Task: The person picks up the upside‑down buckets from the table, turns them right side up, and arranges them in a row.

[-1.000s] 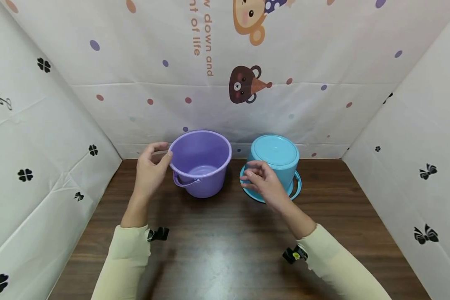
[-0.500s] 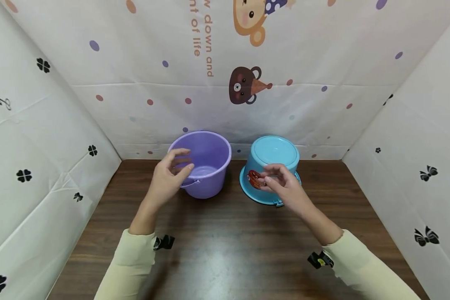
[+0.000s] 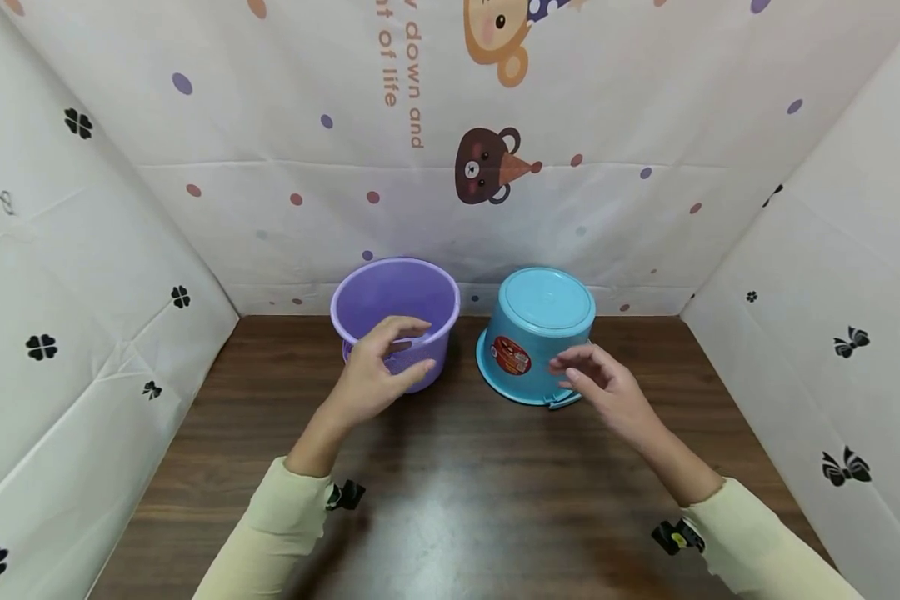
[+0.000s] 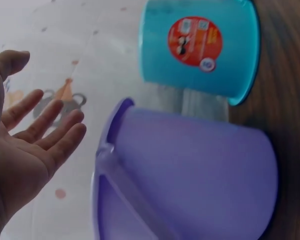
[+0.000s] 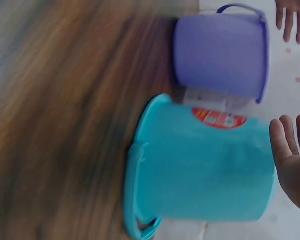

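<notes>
A purple bucket (image 3: 435,350) stands upright at the back of the table, its mouth facing up and its handle (image 4: 132,197) hanging down the side. To its right, a blue bucket (image 3: 547,304) sits upside down, with its rim on the table and a red oval label (image 3: 511,356) on its side. My left hand (image 3: 375,371) hovers in front of the purple bucket, fingers spread and holding nothing. In front of the blue bucket's right side is my right hand (image 3: 607,392), fingers loosely bent and nothing in them. The blue handle (image 5: 135,195) lies low by the rim.
The buckets stand on a dark brown wooden table (image 3: 450,500). A white printed cloth backdrop (image 3: 270,242) rises right behind them, with white side panels (image 3: 787,358) at left and right. Small black cameras (image 3: 347,495) are strapped at both wrists.
My left hand has moved right from the purple bucket's left rim to its front. My right hand has drawn off to the right, uncovering the red label. The blue bucket's handle has dropped.
</notes>
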The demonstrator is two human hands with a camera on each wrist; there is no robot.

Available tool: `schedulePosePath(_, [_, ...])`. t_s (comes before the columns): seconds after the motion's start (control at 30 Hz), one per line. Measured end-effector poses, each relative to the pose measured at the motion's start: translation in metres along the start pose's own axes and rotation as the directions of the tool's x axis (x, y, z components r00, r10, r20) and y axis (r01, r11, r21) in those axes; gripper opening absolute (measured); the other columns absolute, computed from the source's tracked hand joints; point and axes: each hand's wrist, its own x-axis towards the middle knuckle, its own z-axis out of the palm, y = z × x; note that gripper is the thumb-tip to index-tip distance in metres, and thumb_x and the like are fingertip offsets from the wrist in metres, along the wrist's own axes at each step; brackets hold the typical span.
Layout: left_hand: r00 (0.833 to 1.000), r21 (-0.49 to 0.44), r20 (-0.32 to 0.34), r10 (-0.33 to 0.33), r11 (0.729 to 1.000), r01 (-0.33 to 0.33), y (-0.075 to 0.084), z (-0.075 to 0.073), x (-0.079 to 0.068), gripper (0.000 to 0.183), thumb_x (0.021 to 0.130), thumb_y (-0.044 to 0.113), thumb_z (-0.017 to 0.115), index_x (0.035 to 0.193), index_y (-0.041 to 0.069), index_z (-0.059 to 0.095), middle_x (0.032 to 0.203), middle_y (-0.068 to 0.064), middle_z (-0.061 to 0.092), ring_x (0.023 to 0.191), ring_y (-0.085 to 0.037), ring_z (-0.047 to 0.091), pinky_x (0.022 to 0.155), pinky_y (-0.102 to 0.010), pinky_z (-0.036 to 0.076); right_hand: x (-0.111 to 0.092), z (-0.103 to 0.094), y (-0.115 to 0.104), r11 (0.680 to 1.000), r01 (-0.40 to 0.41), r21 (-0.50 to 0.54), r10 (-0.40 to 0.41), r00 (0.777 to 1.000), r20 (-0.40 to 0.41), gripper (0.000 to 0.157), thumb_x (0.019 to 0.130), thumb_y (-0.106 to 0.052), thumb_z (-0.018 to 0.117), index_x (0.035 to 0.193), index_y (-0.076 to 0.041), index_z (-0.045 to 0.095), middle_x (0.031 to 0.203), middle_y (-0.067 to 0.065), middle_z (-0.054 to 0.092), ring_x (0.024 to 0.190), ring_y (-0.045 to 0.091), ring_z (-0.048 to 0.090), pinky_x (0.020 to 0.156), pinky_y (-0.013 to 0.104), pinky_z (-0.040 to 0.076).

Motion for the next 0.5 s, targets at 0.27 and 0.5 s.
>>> schedulePosePath(0.27, [0.994, 0.139, 0.091, 0.066, 0.987, -0.078, -0.003, 0.021, 0.0, 0.049, 0.083, 0.017, 0.087, 0.127, 0.01, 0.068, 0.127, -0.004, 0.07, 0.123, -0.021, 0.063, 0.103, -0.046, 0.054, -0.019, -0.013, 0.025, 0.978, -0.02, -0.207, 0.01, 0.999, -0.053, 0.023, 0.105, -0.006, 0.058, 0.126, -0.002, 0.062, 0.124, 0.019, 0.067, 0.114, 0.002, 0.064, 0.09, 0.016, 0.055])
schedulePosePath(0.5, [0.977, 0.179, 0.193, 0.085, 0.976, -0.121, -0.009, 0.042, 0.002, 0.051, 0.082, 0.019, 0.089, 0.128, 0.013, 0.068, 0.129, -0.004, 0.069, 0.127, -0.019, 0.061, 0.109, -0.04, 0.05, -0.032, -0.028, 0.051, 0.915, 0.007, -0.404, -0.041, 0.996, -0.075, 0.031, 0.096, -0.005, 0.071, 0.127, -0.006, 0.067, 0.125, 0.011, 0.067, 0.115, 0.001, 0.061, 0.094, 0.008, 0.048])
